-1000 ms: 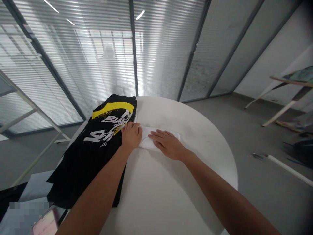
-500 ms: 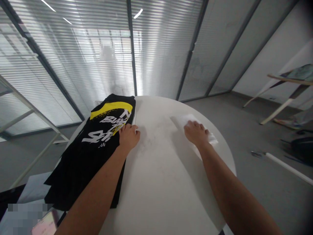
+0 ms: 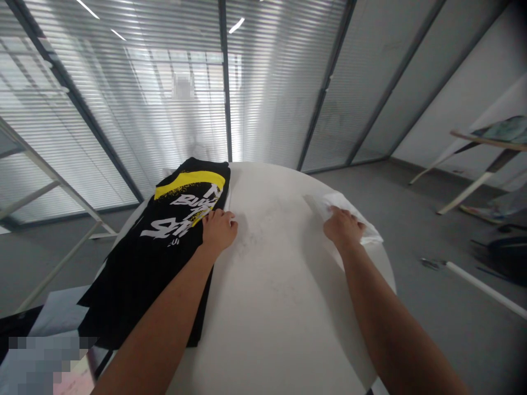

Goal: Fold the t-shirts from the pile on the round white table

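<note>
Well right of the black shirt (image 3: 152,258), a person's right grip (image 3: 345,226) curls around a white cloth (image 3: 338,201) on the worktop (image 3: 263,312); whether the left grip (image 3: 219,229), touching the shirt's edge, pinches anything cannot be told. Keeping the cloth flat should help even contact.

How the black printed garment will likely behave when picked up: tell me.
The black printed garment would probably flop and sag, since it looks like soft cloth. Its layered edges suggest it may unfold or slip apart if lifted by one corner. Rolling seems unlikely, as it lies flat on the round white table.
</note>
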The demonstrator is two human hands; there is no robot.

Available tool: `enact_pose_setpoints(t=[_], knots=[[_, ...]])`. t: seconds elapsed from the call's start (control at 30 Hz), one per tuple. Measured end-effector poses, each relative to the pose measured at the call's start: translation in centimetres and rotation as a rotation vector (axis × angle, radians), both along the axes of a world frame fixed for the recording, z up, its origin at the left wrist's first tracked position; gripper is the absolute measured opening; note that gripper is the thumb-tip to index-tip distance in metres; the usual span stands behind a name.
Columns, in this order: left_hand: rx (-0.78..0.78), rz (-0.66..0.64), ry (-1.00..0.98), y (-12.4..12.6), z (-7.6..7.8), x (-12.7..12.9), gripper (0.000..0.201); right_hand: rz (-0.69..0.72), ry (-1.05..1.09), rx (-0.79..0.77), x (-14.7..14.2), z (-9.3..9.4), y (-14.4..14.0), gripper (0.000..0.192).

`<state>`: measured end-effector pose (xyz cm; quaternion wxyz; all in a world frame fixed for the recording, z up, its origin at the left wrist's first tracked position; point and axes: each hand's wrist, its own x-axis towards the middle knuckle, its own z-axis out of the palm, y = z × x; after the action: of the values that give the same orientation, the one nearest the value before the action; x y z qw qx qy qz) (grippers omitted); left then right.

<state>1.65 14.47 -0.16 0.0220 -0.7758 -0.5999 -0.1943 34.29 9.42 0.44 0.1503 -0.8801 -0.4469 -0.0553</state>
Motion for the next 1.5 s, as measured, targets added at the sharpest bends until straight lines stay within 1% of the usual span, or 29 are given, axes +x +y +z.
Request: enact_pose_setpoints(t=[0.07,0.2,0.3,0.4,0.5,0.63,0.8,1.03,1.5], knots=[[-0.01,0.001,0.006,0.0,0.1,0.0,0.029,0.017,0.001,0.032,-0.3,0.1,0.1,0.056],[-0.007,-0.015,0.001,0.0,0.1,0.0,0.028,0.046,-0.046,0.111,-2.3,0.5,0.3,0.045],[-0.005,-0.017,0.004,0.0,0.1,-0.1,0.028,0.145,-0.03,0.146,-4.0,0.5,0.6,0.041],[-0.018,-0.008,0.009,-0.1,0.2,-0.1,0.027,0.285,0.029,0.107,-5.2,0.0,0.9,0.042],[-0.014,-0.007,0.02,-0.1,0.3,0.0,0.028,0.391,0.054,0.04,-5.8,-0.5,1.2,0.046],[-0.001,-0.01,0.028,-0.1,0.3,0.0,0.028,0.486,0.024,-0.034,-5.9,-1.1,1.2,0.049],[-0.008,-0.015,0.027,0.0,0.3,0.0,0.026,0.525,-0.014,-0.079,-5.5,-1.5,1.2,0.045],[-0.002,-0.016,0.039,0.0,0.2,0.0,0.026,0.529,-0.002,-0.082,-5.5,-1.1,1.2,0.044],[-0.009,-0.012,0.034,0.0,0.3,0.0,0.026,0.527,-0.008,-0.072,-5.4,-1.2,1.0,0.044]])
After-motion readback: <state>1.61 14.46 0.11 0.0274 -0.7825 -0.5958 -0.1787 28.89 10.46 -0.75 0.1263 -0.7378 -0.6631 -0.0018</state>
